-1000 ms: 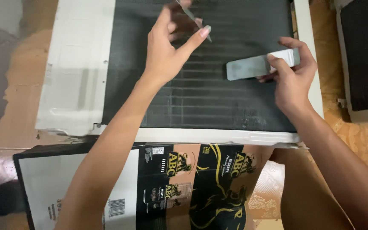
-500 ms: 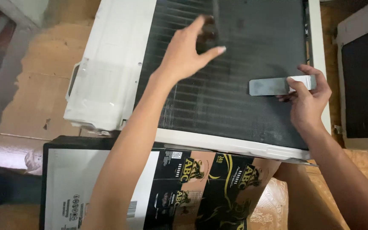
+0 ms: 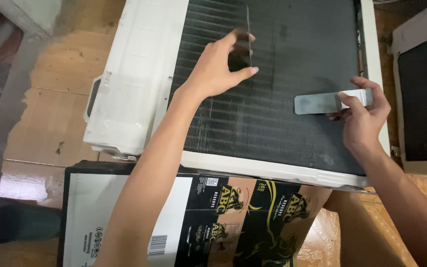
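A flattened black-and-gold cardboard box is lying nearest, under both forearms. Beyond it, the right hand is clamping the white handle of a flat metal scraper, its long axis running left-right across the dark finned coil of the white air-conditioner unit. Farther up, the left hand is pinching a thin metal strip, standing lengthwise away from the body.

The finned unit lies on the floor. Near it lies a carton. On the fins, the scraper sits right, the thin strip far-centre. Another unit lies right.
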